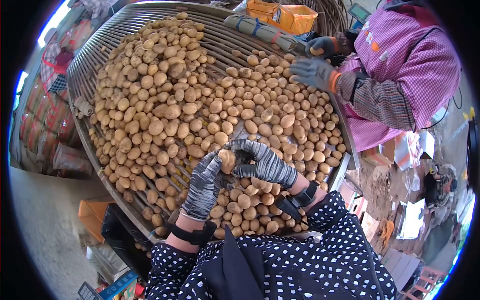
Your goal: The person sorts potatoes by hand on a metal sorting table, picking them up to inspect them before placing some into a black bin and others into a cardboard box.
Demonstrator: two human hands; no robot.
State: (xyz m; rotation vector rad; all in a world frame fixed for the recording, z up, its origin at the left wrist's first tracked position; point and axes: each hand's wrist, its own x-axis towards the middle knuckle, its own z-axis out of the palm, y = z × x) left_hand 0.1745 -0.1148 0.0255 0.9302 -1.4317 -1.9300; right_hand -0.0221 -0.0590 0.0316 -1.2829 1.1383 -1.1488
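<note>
A pale brown potato (227,161) is held between my two hands over the sorting table's near part. My left hand (201,186), in a grey-and-black striped knit glove, has its fingers closed round the potato's left side. From the right, my right hand (267,162), gloved the same way, curls its fingertips and thumb against the same potato. Its dark inner palm is partly in shadow, so anything else inside cannot be made out. Loose potatoes (245,200) lie below and around both hands, and a larger heap (150,100) rises at the left.
The slatted metal table (220,30) has a raised rim. Across the right edge, a co-worker's grey-gloved hand (315,72) hovers over potatoes; the other holds a potato. A rolled sack (260,32) and orange crates (295,19) are at the far end. A black bin (122,235) stands lower left.
</note>
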